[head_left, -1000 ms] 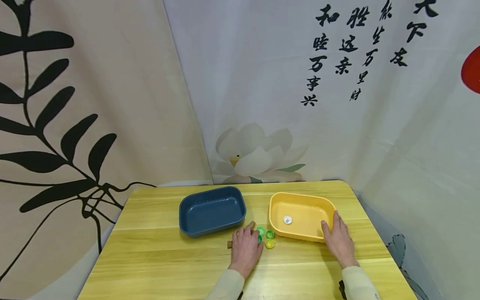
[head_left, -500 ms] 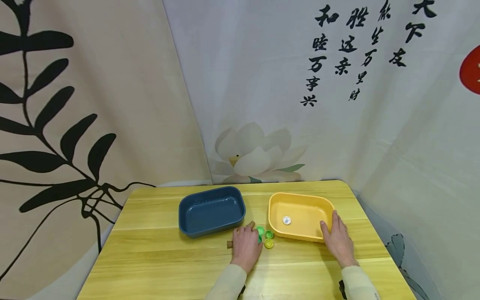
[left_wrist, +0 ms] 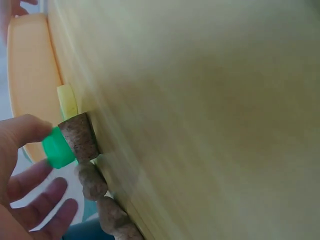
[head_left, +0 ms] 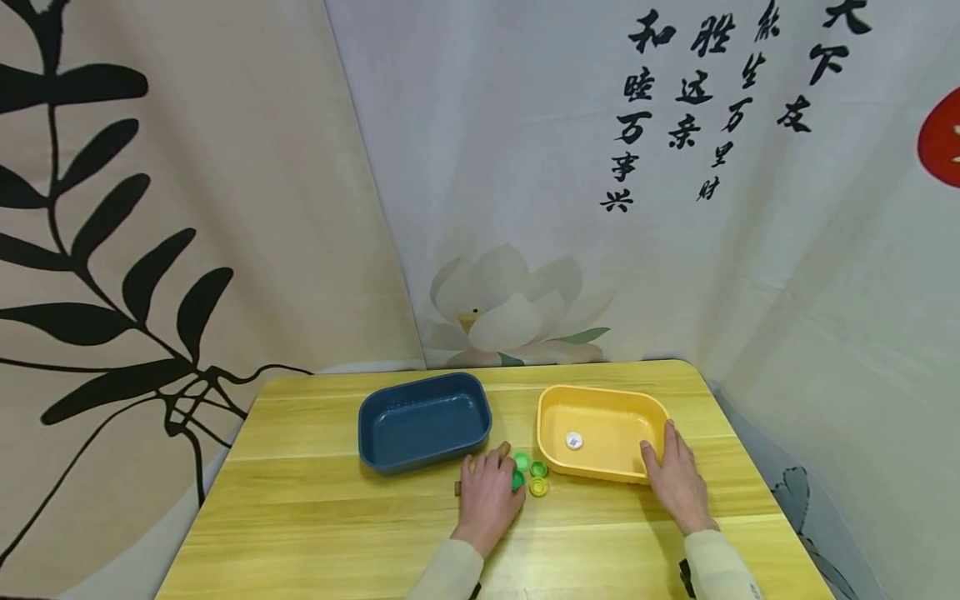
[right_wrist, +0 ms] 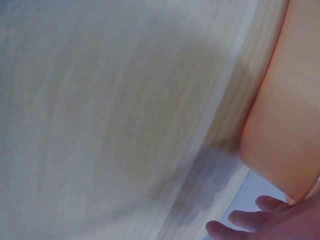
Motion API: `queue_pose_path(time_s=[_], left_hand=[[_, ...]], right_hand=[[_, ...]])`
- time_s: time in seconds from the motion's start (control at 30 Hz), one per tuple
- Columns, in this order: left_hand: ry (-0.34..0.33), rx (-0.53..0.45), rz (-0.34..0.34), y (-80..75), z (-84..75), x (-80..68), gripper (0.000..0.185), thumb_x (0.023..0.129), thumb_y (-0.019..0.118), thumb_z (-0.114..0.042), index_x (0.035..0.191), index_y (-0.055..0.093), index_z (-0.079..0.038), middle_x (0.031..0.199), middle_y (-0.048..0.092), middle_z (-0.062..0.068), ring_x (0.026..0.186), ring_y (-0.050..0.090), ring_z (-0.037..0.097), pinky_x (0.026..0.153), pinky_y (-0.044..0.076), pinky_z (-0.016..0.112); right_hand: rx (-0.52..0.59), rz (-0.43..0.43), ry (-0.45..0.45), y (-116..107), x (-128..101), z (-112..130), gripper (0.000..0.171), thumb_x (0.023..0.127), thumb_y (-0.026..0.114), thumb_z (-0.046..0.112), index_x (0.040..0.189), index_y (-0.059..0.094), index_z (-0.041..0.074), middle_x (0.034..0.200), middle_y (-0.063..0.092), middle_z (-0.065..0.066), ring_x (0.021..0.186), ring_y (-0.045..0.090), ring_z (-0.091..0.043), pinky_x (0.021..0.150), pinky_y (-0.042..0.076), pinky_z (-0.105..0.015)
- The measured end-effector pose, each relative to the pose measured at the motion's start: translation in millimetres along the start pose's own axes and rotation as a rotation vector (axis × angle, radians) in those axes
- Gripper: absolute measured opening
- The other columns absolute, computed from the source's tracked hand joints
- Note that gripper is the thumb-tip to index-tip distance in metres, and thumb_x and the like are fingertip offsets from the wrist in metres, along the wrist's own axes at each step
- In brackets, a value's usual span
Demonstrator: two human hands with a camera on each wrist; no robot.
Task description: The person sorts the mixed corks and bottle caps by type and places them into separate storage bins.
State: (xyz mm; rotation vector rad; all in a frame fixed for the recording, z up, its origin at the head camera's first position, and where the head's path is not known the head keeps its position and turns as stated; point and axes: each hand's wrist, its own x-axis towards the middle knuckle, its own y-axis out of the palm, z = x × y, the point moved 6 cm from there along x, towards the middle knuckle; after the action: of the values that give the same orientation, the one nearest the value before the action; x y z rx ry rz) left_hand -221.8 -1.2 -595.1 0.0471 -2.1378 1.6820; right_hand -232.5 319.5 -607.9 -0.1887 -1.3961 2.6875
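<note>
Little has moved. The left hand (head_left: pixel 489 493) has drawn slightly back toward six o'clock and turned a little — its wrist now sits lower and further to seven o'clock than a second ago. The green cap (head_left: pixel 517 479) at its fingertips shows more fully at three o'clock of the fingers — earlier it was mostly covered.

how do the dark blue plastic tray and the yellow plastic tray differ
The dark blue rectangular plastic tray holds nothing that shows; the yellow rectangular plastic tray has one small white cap inside. The blue tray sits on the left and no hand touches it; the right hand rests against the yellow tray's near right corner. Both are shallow, round-cornered, upright and alike in size on the wooden table.
</note>
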Motion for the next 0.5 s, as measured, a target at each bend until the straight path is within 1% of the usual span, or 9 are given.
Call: queue_pose_path(time_s=[0.1,0.3,0.43,0.5], left_hand=[[0.012,-0.031,-0.029,-5.2,0.5,-3.7,0.037,0.080,0.087,-0.040,0.105,0.075,-0.016,0.138,0.065,0.007,0.114,0.064,0.029,0.108,0.041,0.064],[0.045,-0.080,-0.096,-16.2,-0.4,-8.3,0.033,0.082,0.087,-0.037,0.106,0.074,-0.020,0.128,0.071,0.005,0.112,0.066,0.024,0.109,0.039,0.065],[0.071,-0.112,-0.143,-25.8,-2.7,-8.6,0.033,0.083,0.086,-0.036,0.110,0.074,-0.021,0.130,0.070,0.006,0.115,0.067,0.025,0.111,0.038,0.064],[0.086,-0.127,-0.171,-30.4,-4.5,-8.0,0.033,0.082,0.086,-0.034,0.110,0.073,-0.021,0.126,0.072,0.006,0.116,0.067,0.026,0.111,0.038,0.064]], right_hand=[[-0.001,-0.003,-0.010,0.5,0.2,-0.4,0.086,0.109,0.026,0.058,0.164,-0.007,0.000,0.166,0.009,-0.035,0.150,0.014,-0.056,0.109,0.028,-0.076],[0.005,-0.005,-0.037,1.3,-0.6,2.1,0.085,0.110,0.028,0.057,0.164,-0.003,-0.001,0.165,0.011,-0.035,0.149,0.015,-0.057,0.110,0.027,-0.076],[0.020,-0.007,-0.052,3.0,-0.9,3.9,0.085,0.110,0.030,0.056,0.164,-0.001,-0.002,0.165,0.012,-0.036,0.149,0.017,-0.056,0.111,0.026,-0.074],[0.021,-0.006,-0.054,4.2,-1.2,4.8,0.085,0.110,0.030,0.056,0.164,0.000,-0.002,0.165,0.013,-0.035,0.149,0.017,-0.056,0.112,0.025,-0.073]])
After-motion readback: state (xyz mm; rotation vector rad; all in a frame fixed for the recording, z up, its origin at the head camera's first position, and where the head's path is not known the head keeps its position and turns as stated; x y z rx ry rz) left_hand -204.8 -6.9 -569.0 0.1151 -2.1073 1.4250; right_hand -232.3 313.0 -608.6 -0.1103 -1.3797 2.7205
